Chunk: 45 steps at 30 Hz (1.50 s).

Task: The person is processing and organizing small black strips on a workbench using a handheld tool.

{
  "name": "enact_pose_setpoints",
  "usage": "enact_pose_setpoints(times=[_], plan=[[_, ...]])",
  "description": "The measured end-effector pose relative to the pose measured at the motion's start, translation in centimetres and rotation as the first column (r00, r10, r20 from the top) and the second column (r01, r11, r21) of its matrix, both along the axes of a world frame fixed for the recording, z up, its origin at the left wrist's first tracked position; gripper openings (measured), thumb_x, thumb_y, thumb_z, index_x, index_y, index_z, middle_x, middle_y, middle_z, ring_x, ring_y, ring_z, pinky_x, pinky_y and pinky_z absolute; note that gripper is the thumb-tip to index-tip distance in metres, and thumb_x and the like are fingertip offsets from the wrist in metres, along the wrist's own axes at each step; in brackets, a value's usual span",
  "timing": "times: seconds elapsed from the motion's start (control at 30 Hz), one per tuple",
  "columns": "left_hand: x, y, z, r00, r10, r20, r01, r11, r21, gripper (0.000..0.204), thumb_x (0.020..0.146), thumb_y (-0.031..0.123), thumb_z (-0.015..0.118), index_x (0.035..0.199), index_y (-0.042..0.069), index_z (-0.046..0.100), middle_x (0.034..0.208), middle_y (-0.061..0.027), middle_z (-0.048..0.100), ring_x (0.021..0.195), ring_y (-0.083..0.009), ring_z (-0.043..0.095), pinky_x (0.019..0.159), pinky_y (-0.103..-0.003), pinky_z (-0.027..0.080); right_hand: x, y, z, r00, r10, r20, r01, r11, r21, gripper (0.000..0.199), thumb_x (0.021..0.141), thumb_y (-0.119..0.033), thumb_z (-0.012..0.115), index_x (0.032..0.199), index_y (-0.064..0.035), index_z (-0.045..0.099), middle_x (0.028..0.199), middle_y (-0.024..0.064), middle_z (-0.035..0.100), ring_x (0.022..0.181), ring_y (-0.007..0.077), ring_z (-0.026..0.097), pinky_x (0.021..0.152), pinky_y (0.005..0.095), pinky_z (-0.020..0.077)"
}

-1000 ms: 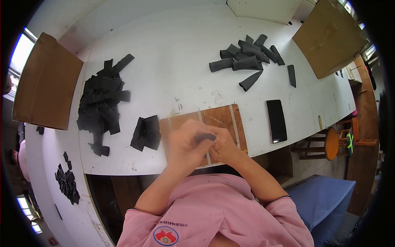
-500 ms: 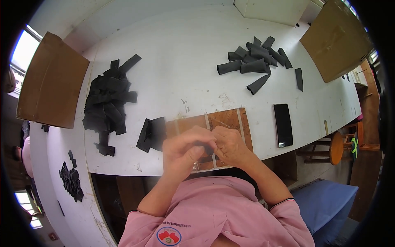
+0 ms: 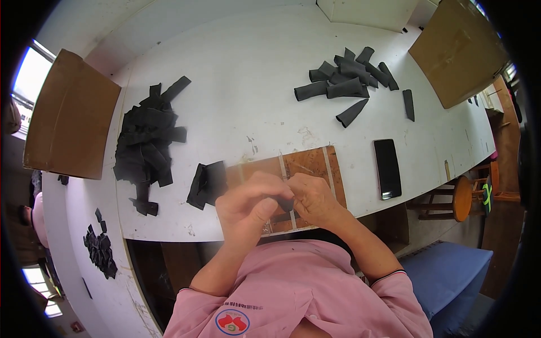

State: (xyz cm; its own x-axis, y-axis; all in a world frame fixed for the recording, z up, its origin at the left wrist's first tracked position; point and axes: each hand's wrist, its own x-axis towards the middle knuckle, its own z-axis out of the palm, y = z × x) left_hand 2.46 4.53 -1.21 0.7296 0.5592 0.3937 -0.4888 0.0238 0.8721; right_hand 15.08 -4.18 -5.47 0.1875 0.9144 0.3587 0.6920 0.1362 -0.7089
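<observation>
Over a brown wooden board [image 3: 332, 163], both hands meet around a small piece of black material [image 3: 286, 203], most of which their fingers hide. My left hand [image 3: 248, 200] curls over it from the left, thumb bent inward. My right hand [image 3: 314, 197] pinches at its other side, fingers closed. Just left of the board lie a few flat black pieces [image 3: 204, 183]. Farther left is a big heap of flat black strips [image 3: 147, 132]. Black tube-shaped pieces [image 3: 345, 84] are piled at the far right.
A black phone [image 3: 387, 169] lies right of the board. Cardboard boxes stand at the left [image 3: 73, 118] and far right [image 3: 456, 56] of the white table [image 3: 242, 101]. Another black heap [image 3: 100, 252] is at lower left. A wooden stool [image 3: 462, 200] and blue-covered seat [image 3: 445, 276] are at right.
My left hand has shifted slightly to the left. My right hand stays nearly in place, and the black piece is still between them.
</observation>
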Motion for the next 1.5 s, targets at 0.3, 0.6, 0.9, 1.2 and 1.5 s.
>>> enact_pose_setpoints(times=[0.3,0.6,0.9,1.2,1.5], plan=[[-1.2,0.2,0.4,0.959,0.28,0.045,-0.241,0.888,-0.392,0.015,0.083,0.017,0.053,0.084,0.003,0.055,0.082,-0.0077,0.056,0.083,-0.0216,0.049,0.079,-0.036,0.039,-0.5,0.3,2.8,0.963,0.009,0.27,-0.002,1.0,-0.023,0.022,0.07,-0.021,0.063,0.064,-0.0049,0.05,0.061,0.0066,0.053,0.058,0.0209,0.054,0.048,0.031,0.0427],[-1.7,0.3,0.2,0.942,0.332,-0.043,-0.333,0.942,-0.049,0.014,0.08,0.013,0.056,0.079,0.0,0.056,0.078,-0.0119,0.059,0.076,-0.0216,0.05,0.074,-0.033,0.039,-1.3,-0.2,0.8,0.992,0.049,0.116,-0.045,0.999,-0.03,0.023,0.067,-0.019,0.065,0.061,-0.0043,0.049,0.059,0.0073,0.051,0.054,0.0225,0.054,0.045,0.0315,0.0419],[-8.7,10.3,-10.2,0.2,0.913,-0.356,-0.614,0.4,0.68,0.019,0.076,0.007,0.058,0.092,-0.002,0.057,0.084,-0.0131,0.058,0.078,-0.0209,0.053,0.071,-0.029,0.042,4.7,3.8,7.3,0.537,0.06,-0.842,0.024,0.996,0.087,0.029,0.088,-0.025,0.045,0.083,0.002,0.055,0.054,0.0012,0.042,0.053,0.0096,0.046,0.05,0.0225,0.038],[-10.8,11.8,-9.9,0.139,0.886,-0.443,-0.47,0.453,0.758,0.01,0.075,0.002,0.057,0.083,-0.001,0.051,0.068,-0.0131,0.053,0.065,-0.0261,0.05,0.061,-0.033,0.042,-3.9,-2.6,1.9,0.746,-0.256,-0.615,-0.026,0.911,-0.411,0.016,0.086,-0.013,0.049,0.088,0.0014,0.055,0.06,0.0041,0.051,0.059,0.0099,0.051,0.054,0.0218,0.0403],[-7.4,0.0,-3.2,0.893,0.303,-0.334,-0.426,0.808,-0.407,0.008,0.081,0.007,0.056,0.085,0.004,0.049,0.085,-0.0028,0.056,0.079,-0.0115,0.052,0.076,-0.027,0.04,-7.8,0.1,3.1,0.785,-0.173,-0.595,0.119,0.984,-0.13,0.026,0.072,-0.017,0.066,0.09,-0.0004,0.056,0.086,0.0089,0.053,0.07,0.0179,0.053,0.058,0.0258,0.0432]])
